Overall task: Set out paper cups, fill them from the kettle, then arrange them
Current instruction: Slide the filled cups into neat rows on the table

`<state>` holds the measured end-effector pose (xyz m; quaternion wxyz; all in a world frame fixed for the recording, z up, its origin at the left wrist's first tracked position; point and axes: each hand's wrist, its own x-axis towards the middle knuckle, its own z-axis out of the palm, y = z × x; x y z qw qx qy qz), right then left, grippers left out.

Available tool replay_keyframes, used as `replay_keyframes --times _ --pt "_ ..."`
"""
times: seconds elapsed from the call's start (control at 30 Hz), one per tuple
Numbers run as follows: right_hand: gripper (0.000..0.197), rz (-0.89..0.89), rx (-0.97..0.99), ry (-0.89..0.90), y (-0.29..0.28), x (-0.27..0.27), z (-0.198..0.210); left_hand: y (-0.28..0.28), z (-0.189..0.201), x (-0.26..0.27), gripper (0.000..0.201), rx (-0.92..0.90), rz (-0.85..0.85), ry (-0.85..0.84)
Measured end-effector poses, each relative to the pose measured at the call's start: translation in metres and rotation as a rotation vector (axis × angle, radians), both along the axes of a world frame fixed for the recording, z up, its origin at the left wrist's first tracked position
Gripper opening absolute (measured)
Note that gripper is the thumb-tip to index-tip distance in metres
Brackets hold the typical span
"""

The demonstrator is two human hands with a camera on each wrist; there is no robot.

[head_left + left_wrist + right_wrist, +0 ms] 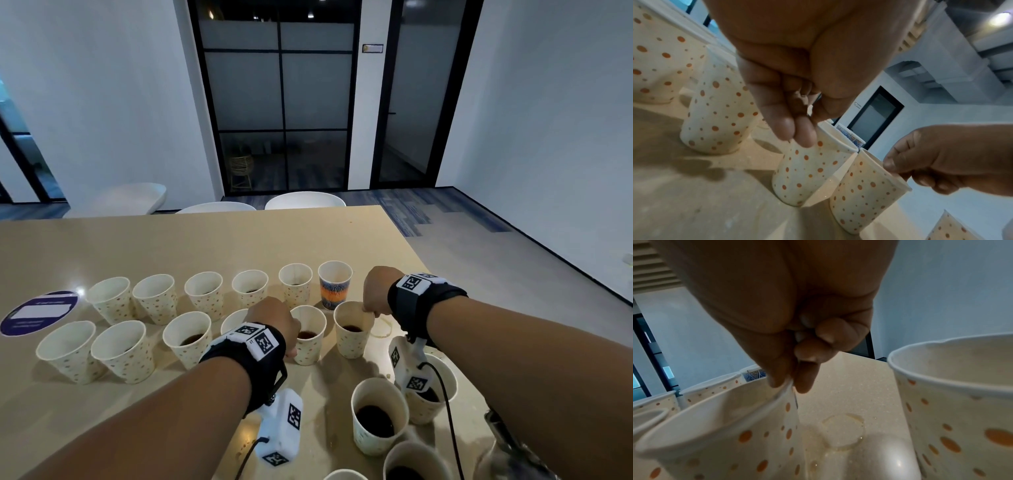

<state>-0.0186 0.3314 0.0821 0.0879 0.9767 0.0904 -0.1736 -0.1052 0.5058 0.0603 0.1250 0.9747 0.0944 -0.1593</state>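
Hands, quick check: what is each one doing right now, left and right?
Left hand: fingers pinching the rim of a dotted cup.
Right hand: fingers pinching the rim of the neighbouring dotted cup.

Dim indoor light, bluish cast. Ceiling lamp (1000, 18) top right in left wrist view; glare spot near table (205, 246) left edge. Soft shadows under cups (219, 308). Heavy fisheye at edges, wrist cams blurry/soft close up.
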Motion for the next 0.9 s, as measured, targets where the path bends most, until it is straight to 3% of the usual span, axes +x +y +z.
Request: replay_keyframes --times 0.1,0.27,0.47,0.57,0.73,0.9 --pt "0.038 -0.041 0.115 -0.078 -0.008 0.000 0.002 0.003 0.002 -0.005 0.025 -0.095 0.118 -0.122" --pt "0.025 0.096 0.085 -0.139 -0.012 -0.017 0.026 0.004 0.026 -0.028 0.018 -0.066 0.000 -0.158" --pt "0.012 0.353 0.044 -0.059 0.010 -0.092 0.057 0.009 0.052 -0.093 0.014 0.017 -0.259 -0.132" --pt "0.019 0.476 0.040 -0.026 0.023 -0.126 0.060 0.025 0.051 -0.128 0.013 -0.008 -0.290 -0.107" --pt "0.014 0.597 0.161 -0.008 0.042 -0.180 0.060 0.057 0.045 -0.181 0.013 -0.024 -0.282 -0.069" --pt "0.012 0.570 0.226 0.003 0.037 -0.229 0.055 0.077 0.031 -0.234 0.029 0.032 -0.416 -0.162"
